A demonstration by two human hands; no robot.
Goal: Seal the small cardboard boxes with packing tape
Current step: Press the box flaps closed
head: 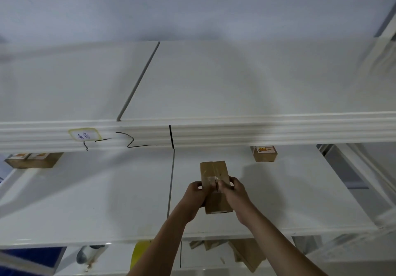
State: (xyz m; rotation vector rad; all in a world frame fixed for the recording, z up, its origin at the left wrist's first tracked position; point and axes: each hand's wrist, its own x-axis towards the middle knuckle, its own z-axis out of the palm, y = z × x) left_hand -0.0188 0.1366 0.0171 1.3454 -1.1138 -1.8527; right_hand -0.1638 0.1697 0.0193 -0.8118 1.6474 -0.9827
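Note:
A small brown cardboard box stands upright on the white middle shelf, its top flaps closed with clear tape across the seam. My left hand grips the box's left side. My right hand holds its right side, with the fingers curled over the top edge at the tape. The lower front of the box shows between my wrists.
Another small box sits at the back right under the upper shelf; two more boxes sit at the back left. On the level below lie a yellow tape roll, a bottle and loose cardboard pieces.

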